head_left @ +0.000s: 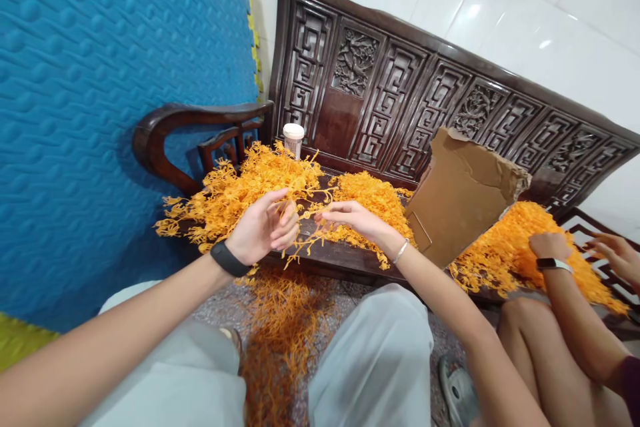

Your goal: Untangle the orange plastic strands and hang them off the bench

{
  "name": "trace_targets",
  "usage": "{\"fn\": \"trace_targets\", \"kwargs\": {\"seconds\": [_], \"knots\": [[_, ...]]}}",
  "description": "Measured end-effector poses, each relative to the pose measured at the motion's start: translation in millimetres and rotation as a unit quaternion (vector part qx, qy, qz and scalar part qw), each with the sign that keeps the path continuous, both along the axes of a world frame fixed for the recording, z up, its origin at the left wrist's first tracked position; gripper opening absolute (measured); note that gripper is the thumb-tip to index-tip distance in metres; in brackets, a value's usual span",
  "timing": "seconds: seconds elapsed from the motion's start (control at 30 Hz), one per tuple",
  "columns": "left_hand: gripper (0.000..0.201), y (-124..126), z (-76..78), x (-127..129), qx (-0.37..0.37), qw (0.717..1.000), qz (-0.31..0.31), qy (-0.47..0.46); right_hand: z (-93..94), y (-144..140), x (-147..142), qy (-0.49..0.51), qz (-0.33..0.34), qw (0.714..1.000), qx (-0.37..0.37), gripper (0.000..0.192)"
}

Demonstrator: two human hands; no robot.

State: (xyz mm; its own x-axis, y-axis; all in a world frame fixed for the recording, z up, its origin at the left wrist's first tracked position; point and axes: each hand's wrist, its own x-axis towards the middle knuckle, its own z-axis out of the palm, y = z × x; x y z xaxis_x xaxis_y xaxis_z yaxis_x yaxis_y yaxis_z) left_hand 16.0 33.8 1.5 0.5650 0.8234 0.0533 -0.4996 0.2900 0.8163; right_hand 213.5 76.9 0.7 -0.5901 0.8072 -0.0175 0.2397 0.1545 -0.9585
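In front of me, my left hand (267, 225), with a black band at its wrist, has its fingers curled around one end of an orange branching sprig (307, 215). The other side of that sprig is pinched by the fingertips of my right hand (354, 219), which wears a thin bracelet. Just behind my left hand lies a heap of similar orange sprigs (260, 177) on the dark wooden bench (320, 250). Beyond my right hand is a second orange pile (375, 200). Exact finger contact is partly hidden.
A white-lidded jar (293, 139) stands at the bench's carved back (355, 107). A cardboard sheet (460, 193) leans between piles. To the right, another person's hands (550, 247) are near a further orange pile (520, 240). Thin orange pieces (285, 320) cover the floor between my legs.
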Motion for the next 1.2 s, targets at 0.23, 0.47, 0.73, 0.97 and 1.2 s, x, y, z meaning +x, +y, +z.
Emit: {"fn": "trace_targets", "kwargs": {"seconds": [0.23,0.47,0.73,0.97,1.2], "knots": [[0.03,5,-3.8,4,0.013,0.998,0.059,0.008,-24.2,1,0,0.108,-0.124,0.986,0.012,0.024],[0.035,12,-9.2,3,-0.021,0.996,0.086,0.023,-31.1,7,7,0.164,-0.169,0.971,0.029,0.025],[0.036,21,-12.3,1,-0.016,0.996,0.08,0.044,-47.9,6,5,0.192,-0.157,0.969,-0.021,0.028],[0.034,24,-14.5,3,-0.001,0.992,0.079,0.097,-62.7,8,14,0.179,-0.107,0.977,-0.049,0.028],[0.033,15,-14.8,6,0.147,0.927,0.049,0.341,-61.7,11,19,-0.006,0.081,0.993,-0.085,0.03]]}}
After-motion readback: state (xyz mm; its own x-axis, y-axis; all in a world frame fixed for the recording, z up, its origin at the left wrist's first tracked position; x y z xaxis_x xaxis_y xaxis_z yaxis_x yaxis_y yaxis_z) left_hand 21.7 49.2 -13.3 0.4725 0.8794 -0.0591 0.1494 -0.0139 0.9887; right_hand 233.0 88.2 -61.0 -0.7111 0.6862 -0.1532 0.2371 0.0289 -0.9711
